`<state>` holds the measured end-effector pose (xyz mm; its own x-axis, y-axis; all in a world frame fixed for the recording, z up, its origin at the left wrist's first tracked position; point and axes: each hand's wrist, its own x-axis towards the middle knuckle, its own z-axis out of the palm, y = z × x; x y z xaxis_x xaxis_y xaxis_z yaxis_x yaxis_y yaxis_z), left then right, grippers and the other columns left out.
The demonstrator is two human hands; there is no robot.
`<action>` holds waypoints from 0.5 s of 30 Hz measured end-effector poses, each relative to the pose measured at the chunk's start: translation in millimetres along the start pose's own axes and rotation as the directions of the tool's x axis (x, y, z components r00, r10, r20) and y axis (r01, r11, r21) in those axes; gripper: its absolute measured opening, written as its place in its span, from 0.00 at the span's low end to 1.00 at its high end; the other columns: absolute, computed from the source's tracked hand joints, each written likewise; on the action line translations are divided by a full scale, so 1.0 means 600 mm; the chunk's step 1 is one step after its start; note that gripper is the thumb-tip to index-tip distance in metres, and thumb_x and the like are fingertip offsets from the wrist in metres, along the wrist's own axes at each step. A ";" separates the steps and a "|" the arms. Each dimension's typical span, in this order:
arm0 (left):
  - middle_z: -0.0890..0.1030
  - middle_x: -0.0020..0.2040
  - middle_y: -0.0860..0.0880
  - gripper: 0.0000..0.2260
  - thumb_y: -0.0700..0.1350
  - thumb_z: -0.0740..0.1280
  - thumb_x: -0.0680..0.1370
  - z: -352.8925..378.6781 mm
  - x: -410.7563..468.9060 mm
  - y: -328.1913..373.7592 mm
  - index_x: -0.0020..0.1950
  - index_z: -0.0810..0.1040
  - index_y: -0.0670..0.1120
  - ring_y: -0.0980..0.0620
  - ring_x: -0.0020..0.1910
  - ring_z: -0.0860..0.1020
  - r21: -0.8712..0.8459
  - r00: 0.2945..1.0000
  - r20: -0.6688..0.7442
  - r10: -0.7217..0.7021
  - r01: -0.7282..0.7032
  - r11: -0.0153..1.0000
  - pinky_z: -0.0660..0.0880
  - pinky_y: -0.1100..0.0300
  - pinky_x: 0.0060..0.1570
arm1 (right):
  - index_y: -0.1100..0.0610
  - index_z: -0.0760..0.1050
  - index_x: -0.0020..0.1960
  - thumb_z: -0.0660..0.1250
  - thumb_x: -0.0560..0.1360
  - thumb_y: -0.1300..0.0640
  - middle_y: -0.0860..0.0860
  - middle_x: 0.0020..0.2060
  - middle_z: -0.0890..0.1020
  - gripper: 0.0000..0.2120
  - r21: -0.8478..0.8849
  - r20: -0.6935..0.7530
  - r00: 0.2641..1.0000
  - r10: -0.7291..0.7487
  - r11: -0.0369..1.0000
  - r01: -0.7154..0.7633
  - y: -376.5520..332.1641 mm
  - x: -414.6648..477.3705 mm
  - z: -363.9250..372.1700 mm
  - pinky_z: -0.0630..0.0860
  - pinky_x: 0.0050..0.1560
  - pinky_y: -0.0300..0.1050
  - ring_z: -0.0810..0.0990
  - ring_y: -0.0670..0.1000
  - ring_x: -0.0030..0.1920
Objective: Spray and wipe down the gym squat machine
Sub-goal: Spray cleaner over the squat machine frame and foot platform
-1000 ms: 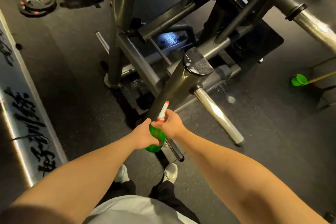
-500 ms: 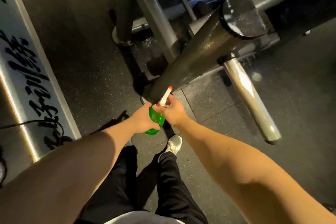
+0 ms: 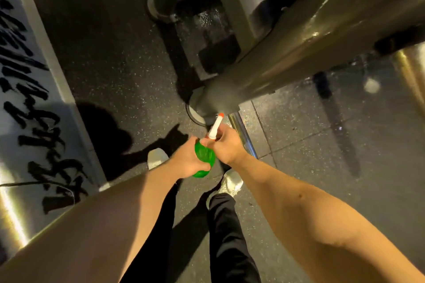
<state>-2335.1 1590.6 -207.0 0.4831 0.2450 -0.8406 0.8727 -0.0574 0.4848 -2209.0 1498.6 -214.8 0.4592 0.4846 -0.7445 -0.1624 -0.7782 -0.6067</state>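
The squat machine's thick post (image 3: 287, 53) slants just beyond the fingertips, glossy with wet. Spraying looks under way, and wiping seems left to do, with no cloth in view. Fingers of the left hand (image 3: 186, 161) wrap the green spray bottle (image 3: 204, 154) at its belly. Those of the right hand (image 3: 230, 147) curl round its neck, under the orange-tipped nozzle (image 3: 216, 125). Its fill level cannot be told.

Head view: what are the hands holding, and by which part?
A green spray bottle: the left hand grips its round body, the right hand grips the base of the white spray head.
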 end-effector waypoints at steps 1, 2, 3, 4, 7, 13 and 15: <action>0.81 0.49 0.50 0.29 0.46 0.81 0.59 0.007 0.026 -0.018 0.56 0.72 0.49 0.51 0.49 0.81 -0.013 1.000 -0.001 -0.008 0.008 1.000 0.80 0.47 0.52 | 0.51 0.74 0.43 0.79 0.72 0.59 0.48 0.37 0.80 0.13 -0.019 0.011 1.000 0.006 1.000 -0.005 0.011 0.023 0.010 0.77 0.45 0.46 0.78 0.47 0.38; 0.82 0.47 0.50 0.29 0.47 0.80 0.58 0.016 0.055 -0.041 0.55 0.73 0.50 0.51 0.47 0.82 -0.012 1.000 0.004 -0.005 0.005 1.000 0.81 0.46 0.51 | 0.51 0.74 0.42 0.79 0.72 0.58 0.48 0.37 0.80 0.13 -0.026 0.023 1.000 0.010 1.000 -0.009 0.023 0.045 0.020 0.78 0.45 0.46 0.78 0.47 0.38; 0.82 0.46 0.51 0.28 0.49 0.80 0.57 0.033 0.103 -0.086 0.54 0.75 0.50 0.51 0.47 0.83 -0.025 1.000 0.011 -0.004 0.005 1.000 0.82 0.45 0.50 | 0.50 0.74 0.42 0.79 0.72 0.57 0.48 0.37 0.80 0.13 -0.034 0.035 0.999 0.016 0.999 -0.015 0.036 0.065 0.030 0.77 0.44 0.45 0.78 0.47 0.38; 0.83 0.45 0.51 0.29 0.51 0.79 0.55 0.047 0.143 -0.123 0.53 0.75 0.51 0.51 0.47 0.84 -0.027 1.000 0.018 -0.016 0.016 1.000 0.82 0.45 0.50 | 0.50 0.74 0.42 0.79 0.72 0.57 0.48 0.37 0.80 0.13 -0.040 0.045 0.999 0.020 0.999 -0.019 0.046 0.084 0.040 0.77 0.43 0.45 0.79 0.48 0.38; 0.82 0.47 0.51 0.30 0.51 0.79 0.57 0.045 0.173 -0.147 0.56 0.74 0.53 0.52 0.48 0.83 -0.023 0.999 0.005 -0.052 0.052 0.998 0.82 0.48 0.50 | 0.50 0.75 0.45 0.81 0.69 0.53 0.50 0.40 0.82 0.14 -0.041 0.057 0.998 0.031 0.999 -0.029 0.082 0.131 0.067 0.81 0.50 0.52 0.82 0.53 0.43; 0.79 0.52 0.49 0.29 0.43 0.81 0.64 0.027 0.211 -0.171 0.58 0.69 0.49 0.49 0.53 0.80 -0.014 0.989 0.039 -0.144 0.144 0.989 0.79 0.50 0.55 | 0.57 0.77 0.50 0.80 0.71 0.57 0.50 0.42 0.82 0.13 -0.047 0.113 0.990 0.082 0.996 -0.077 0.145 0.214 0.124 0.78 0.47 0.45 0.81 0.46 0.41; 0.79 0.52 0.50 0.29 0.44 0.82 0.64 0.032 0.231 -0.192 0.58 0.69 0.49 0.49 0.54 0.80 -0.009 0.984 0.027 -0.175 0.175 0.984 0.78 0.51 0.55 | 0.60 0.79 0.52 0.79 0.72 0.57 0.51 0.43 0.84 0.14 -0.065 0.139 0.985 0.105 0.993 -0.097 0.158 0.236 0.145 0.79 0.49 0.43 0.82 0.48 0.44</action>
<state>-2367.4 1612.6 -383.7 0.3247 0.2254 -0.9186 0.9432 -0.0046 0.3323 -2235.1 1528.2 -401.7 0.3141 0.4508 -0.8355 -0.1488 -0.8458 -0.5123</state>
